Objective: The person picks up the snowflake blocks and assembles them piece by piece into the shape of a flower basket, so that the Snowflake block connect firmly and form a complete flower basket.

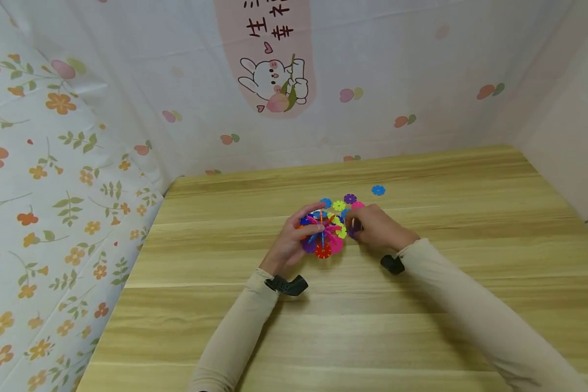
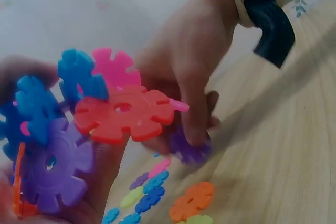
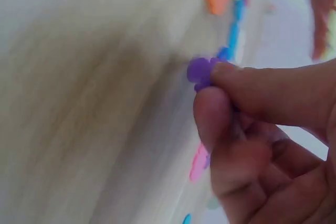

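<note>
My left hand (image 1: 286, 242) grips a rounded cluster of notched plastic snowflake discs (image 1: 323, 250), joined slot to slot in several colours. Its thumb lies over the near side of the cluster. In the left wrist view a red disc (image 2: 149, 114), a purple disc (image 2: 59, 163) and blue ones show on it up close. Just right of the cluster, my right hand (image 1: 379, 226) pinches a loose purple disc (image 3: 199, 71) between thumb and forefinger, above the wooden table. The other fingers of that hand are curled in.
Loose discs lie on the table (image 1: 215, 245) beyond the hands, among them a yellow disc (image 1: 339, 206) and a purple one (image 1: 350, 198). A blue disc (image 1: 378, 190) lies apart, farther right. An orange disc (image 2: 192, 201) shows in the left wrist view. A printed cloth (image 1: 397, 71) hangs behind.
</note>
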Tool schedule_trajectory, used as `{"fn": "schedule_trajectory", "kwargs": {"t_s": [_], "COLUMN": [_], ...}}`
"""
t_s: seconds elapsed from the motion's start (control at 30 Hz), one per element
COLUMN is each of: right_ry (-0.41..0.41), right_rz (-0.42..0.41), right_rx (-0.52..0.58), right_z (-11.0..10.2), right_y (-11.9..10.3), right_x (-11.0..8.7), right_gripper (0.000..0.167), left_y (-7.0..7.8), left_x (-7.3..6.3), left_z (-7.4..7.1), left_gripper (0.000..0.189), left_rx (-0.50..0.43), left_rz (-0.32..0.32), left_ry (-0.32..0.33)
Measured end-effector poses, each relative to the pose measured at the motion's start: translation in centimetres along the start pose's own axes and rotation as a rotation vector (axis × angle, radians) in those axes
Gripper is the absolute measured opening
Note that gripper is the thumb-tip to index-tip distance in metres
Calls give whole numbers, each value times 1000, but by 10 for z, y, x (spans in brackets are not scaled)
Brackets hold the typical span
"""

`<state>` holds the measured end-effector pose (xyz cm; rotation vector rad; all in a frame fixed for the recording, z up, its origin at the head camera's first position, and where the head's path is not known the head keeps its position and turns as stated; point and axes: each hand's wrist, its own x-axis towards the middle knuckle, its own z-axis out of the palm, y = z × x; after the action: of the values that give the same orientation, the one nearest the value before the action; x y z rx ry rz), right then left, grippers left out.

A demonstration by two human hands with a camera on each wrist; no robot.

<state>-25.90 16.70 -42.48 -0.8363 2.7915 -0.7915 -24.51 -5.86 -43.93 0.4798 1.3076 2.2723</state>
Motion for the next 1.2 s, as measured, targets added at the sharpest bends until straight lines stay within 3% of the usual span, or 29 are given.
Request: {"fn": "schedule_trajectory", "kwargs": {"t_s": [0.23, 0.37, 0.57, 0.77, 0.9, 1.2], "right_ry": [150, 179, 214, 256, 278, 181], "right_rz": [120, 114, 75, 42, 23, 7], "right_rx": [572, 712, 637, 530, 489, 525], "right_z": [-26, -32, -31, -26, -23, -25], "right_y": [-6, -20, -31, -37, -40, -46], "right_x": [-19, -22, -23, -28, -30, -30], "right_gripper": [14, 19, 15, 10, 7, 7], "left_y": [-5, -5, -5, -9, -11, -16], "left_x": [1, 2, 3, 3, 3, -1], "left_z": [1, 3, 8, 11, 12, 15], "left_gripper": [49, 47, 44, 33, 30, 29], "left_rx": [4, 5, 37, 32, 33, 53], "left_rz": [-53, -63, -68, -27, -12, 18], "left_ry": [-14, -21, -24, -49, -31, -25]}}
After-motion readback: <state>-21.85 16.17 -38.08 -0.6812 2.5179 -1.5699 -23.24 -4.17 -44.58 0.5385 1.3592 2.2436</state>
